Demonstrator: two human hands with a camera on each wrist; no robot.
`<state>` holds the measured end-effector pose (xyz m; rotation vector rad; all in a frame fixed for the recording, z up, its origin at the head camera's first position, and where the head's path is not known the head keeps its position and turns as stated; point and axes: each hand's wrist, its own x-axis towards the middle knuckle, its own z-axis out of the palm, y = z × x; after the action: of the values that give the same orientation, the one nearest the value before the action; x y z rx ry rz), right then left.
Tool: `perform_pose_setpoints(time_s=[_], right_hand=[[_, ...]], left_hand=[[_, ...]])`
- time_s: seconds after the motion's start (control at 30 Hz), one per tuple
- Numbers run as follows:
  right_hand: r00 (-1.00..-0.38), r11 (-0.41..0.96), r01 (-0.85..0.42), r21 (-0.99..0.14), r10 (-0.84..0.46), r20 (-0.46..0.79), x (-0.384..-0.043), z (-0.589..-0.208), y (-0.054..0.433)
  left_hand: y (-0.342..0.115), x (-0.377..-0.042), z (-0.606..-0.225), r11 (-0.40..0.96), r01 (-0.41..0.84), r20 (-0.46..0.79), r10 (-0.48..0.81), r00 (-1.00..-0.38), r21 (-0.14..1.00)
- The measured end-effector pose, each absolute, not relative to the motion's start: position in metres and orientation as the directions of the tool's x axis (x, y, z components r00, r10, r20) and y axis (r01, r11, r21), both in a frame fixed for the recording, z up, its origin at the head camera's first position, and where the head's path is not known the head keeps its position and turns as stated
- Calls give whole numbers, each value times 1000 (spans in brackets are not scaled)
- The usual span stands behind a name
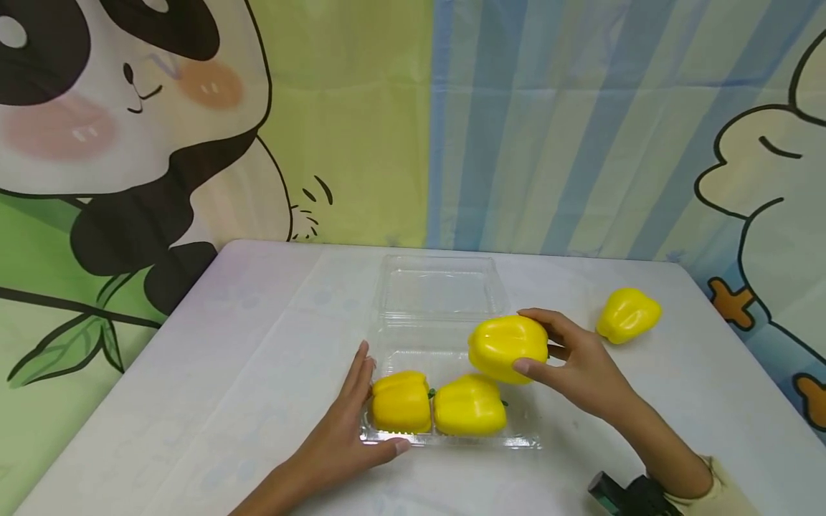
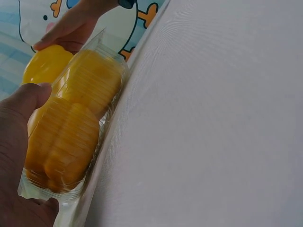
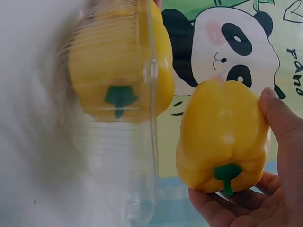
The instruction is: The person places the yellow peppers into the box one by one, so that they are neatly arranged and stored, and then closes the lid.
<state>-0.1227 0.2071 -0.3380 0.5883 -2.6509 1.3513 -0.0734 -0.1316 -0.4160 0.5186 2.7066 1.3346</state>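
right hand (image 1: 577,365), right of centre, pinches one yellow pepper (image 1: 506,347) between thumb and fingers, at the stem end; right wrist view shows the green stem facing the palm, so the blunt end is left free and pokes out leftward. held pepper sits over the back right part of the clear tray (image 1: 452,442) in the head view, not seen resting on anything; exact height can't be told. left hand (image 1: 345,433), lower centre-left, fingers straight along the tray's left side, thumb stretched along the front edge, so it frames the near left corner; holds no pepper, probably just a brace because thin plastic would slide easily. inside the tray, front row, lower centre: left pepper (image 1: 401,403) and middle pepper (image 1: 470,406), lying on their sides close together, both stems pointing right, same way as the held one, which likely makes them nest neatly. clear lid (image 1: 445,290), centre, folded back flat behind the tray, seemingly to keep the top free for access. farther out, loose pepper (image 1: 629,315) lies on the white table (image 1: 213,401) right of the tray, past the right hand, within easy reach it seems. printed cartoon backdrop (image 1: 361,107) across the upper frame.
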Motion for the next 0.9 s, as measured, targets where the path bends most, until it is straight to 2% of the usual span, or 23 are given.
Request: perform_pose_setpoints(time_s=[0.53,0.9], right_hand=[[-926,506,-336,-795,-332,180,-129,-334,182],[-920,459,-333,-824,-350,177,-134,-332,165]], left_hand=[[-132,-72,-415,562,261,72,335,-939,785],[-130,-72,-414,580,253,68,321,-945,775]])
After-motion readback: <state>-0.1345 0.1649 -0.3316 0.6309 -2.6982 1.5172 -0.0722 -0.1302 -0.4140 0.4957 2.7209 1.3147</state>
